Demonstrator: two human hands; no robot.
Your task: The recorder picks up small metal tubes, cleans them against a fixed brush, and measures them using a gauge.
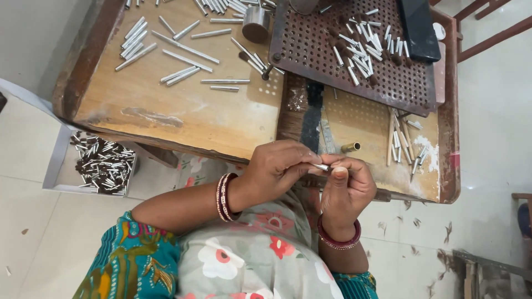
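Both hands meet just over the near edge of the tabletop (pixel 183 111): the left hand (pixel 277 169) and right hand (pixel 346 188) pinch a thin metal tube (pixel 320 166) between fingertips. It looks light, stiff and slippery, best gripped near its ends.

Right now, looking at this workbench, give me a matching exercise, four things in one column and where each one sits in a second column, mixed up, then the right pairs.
Things:
1. small silver tube
2. white tray of finished pieces
3. perforated metal plate
4. brass tube

Places:
A. on the floor beside the bench
B. pinched between the left hand and right hand
C. lying alone on the wooden bench just beyond the hands
D. at the far side of the bench, strewn with short tubes

Pairs: 1-B, 2-A, 3-D, 4-C
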